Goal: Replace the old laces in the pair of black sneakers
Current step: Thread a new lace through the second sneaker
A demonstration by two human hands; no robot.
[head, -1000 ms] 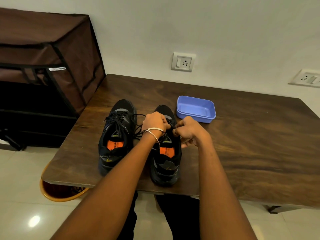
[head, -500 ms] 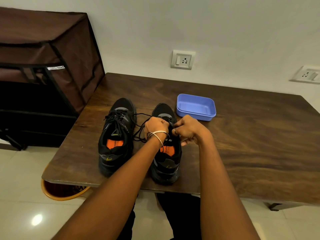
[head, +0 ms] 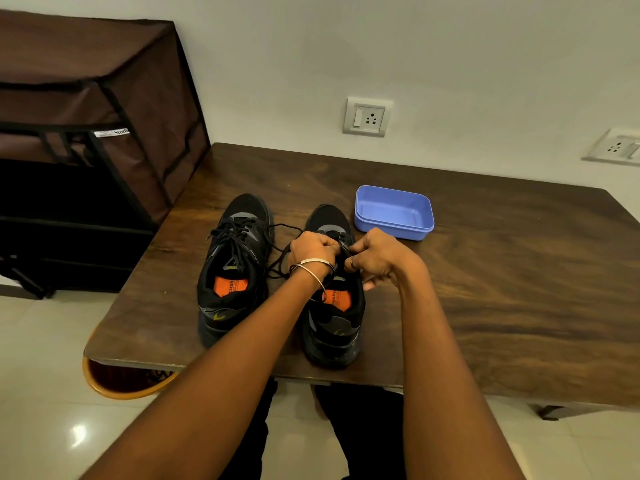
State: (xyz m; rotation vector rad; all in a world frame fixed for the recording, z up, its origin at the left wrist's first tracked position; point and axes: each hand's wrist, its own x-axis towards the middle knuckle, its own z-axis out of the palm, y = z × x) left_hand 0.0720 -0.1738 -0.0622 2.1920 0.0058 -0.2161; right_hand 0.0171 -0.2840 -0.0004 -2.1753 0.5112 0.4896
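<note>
Right sneaker (head: 332, 323): black, orange insole, stands near front edge of wooden table (head: 502, 289), toe pointing to the wall. Black lace (head: 282, 252) loops loose off its left side, between the two shoes. Left hand (head: 313, 251): fingers curled, pinching lace over the eyelets; bangles at the wrist. Right hand (head: 377, 258): fingers curled, pinching lace at the same spot, ring on one finger; the two hands nearly touching. Left sneaker (head: 233, 268): just beside, fully laced, untouched. Blue plastic tray (head: 394, 213): beyond the right toe, apart from it. Orange bin (head: 121, 382) under table's left corner; brown fabric rack (head: 86, 133) at left
</note>
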